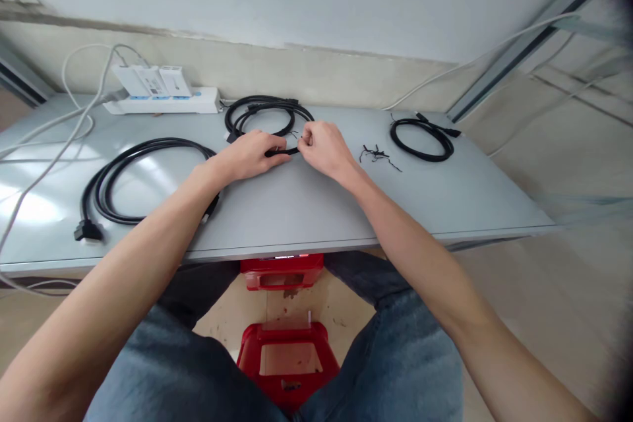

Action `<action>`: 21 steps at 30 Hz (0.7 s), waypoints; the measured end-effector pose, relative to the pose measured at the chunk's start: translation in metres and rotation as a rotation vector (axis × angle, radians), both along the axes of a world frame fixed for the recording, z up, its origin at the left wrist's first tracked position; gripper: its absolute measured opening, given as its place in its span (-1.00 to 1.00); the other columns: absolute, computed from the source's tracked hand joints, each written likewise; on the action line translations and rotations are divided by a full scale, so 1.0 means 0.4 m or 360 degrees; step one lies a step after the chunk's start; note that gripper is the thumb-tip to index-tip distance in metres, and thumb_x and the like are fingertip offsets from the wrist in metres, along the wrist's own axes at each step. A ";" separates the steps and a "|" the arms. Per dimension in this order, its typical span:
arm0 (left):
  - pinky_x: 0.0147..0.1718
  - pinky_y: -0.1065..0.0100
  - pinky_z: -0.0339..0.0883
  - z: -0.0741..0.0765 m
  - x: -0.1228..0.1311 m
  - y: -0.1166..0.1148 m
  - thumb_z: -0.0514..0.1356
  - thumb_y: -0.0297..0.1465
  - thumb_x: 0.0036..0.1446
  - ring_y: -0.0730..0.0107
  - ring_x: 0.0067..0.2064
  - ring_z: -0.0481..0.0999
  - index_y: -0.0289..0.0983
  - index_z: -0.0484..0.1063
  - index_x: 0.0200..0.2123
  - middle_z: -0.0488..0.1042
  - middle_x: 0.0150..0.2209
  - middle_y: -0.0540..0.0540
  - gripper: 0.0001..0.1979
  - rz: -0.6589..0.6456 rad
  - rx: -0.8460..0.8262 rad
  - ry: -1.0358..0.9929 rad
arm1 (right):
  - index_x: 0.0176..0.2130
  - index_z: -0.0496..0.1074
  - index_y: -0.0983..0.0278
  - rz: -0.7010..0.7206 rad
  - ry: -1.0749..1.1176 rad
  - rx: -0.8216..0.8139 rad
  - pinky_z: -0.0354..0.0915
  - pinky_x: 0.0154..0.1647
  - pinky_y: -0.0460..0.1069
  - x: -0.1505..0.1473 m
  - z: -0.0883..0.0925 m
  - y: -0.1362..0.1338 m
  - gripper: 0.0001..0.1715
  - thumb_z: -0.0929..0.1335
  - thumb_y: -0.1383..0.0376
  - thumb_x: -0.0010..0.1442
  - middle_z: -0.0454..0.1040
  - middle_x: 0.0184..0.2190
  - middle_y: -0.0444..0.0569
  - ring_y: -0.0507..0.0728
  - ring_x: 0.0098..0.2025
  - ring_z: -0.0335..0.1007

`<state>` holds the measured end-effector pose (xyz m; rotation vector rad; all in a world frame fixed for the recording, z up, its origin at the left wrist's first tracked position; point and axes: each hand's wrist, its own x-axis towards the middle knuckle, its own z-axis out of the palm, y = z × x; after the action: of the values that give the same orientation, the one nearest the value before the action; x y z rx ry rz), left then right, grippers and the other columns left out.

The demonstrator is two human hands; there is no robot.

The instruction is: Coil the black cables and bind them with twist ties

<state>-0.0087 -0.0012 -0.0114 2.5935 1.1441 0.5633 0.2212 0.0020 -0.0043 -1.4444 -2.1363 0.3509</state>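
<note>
A coiled black cable lies at the back middle of the grey table, its near side reaching my hands. My left hand is closed around that near stretch, thumb and fingers pinching it. Against the same stretch, the fingers of my right hand are curled into a pinch. A thin dark strand pokes out beside them; what the right fingertips hold is hidden. To the right lies a small heap of black twist ties.
Another coiled black cable with a wide connector lies at left, partly under my left forearm. A smaller coil sits at right. A white power strip with plugged-in adapters stands against the wall; white cords hang leftward. Red stools are below.
</note>
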 end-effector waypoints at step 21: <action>-0.29 0.19 0.11 0.009 0.004 -0.007 0.28 -0.20 0.49 0.25 -0.44 0.29 -0.16 0.43 -0.33 0.41 -0.50 -0.01 -0.70 -0.0028 0.0002 -0.0004 | -0.37 0.42 0.19 0.0082 0.0291 -0.0272 0.32 -0.25 0.07 0.037 0.023 0.003 -0.70 0.50 0.41 0.36 0.53 -0.43 -0.01 0.17 -0.29 0.44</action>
<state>-0.0069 -0.0042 -0.0076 2.6005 1.1193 0.5632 0.2358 0.0031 0.0049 -1.3921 -2.0385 0.6734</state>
